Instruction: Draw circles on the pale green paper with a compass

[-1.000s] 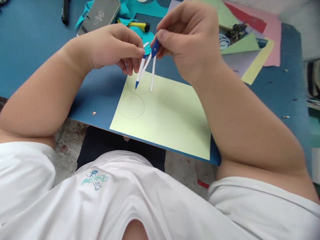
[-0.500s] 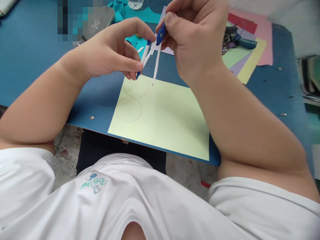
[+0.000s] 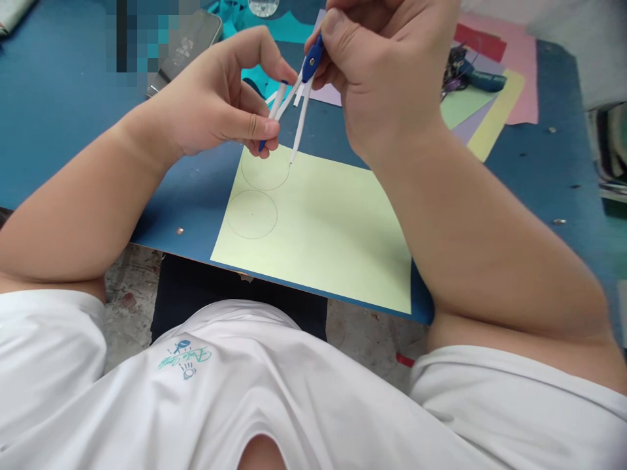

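Observation:
A white drawing compass with a blue head [image 3: 311, 62] is held between both hands over the paper. My right hand [image 3: 386, 72] pinches the top of its head with thumb and fingers. My left hand [image 3: 225, 98] is closed on the compass's left leg, near the blue-ended pencil part, with the index finger up by the hinge. The other leg slants down, its tip at the upper circle's line. Beneath lies a pale yellow-green sheet [image 3: 333, 228] carrying two drawn circles, the upper one partly behind my left hand.
Coloured paper [image 3: 522, 98], a dark tangled bundle with a blue part [image 3: 484, 79] and a red strip [image 3: 482, 40] lie at the right. A grey case [image 3: 191, 49], teal material [image 3: 289, 27] and a clear cup [image 3: 263, 6] stand further back on the blue table [image 3: 63, 85].
The compass has shifted slightly left and its free tip now meets the upper circle's line. Both hands keep their hold. The paper lies almost where it was.

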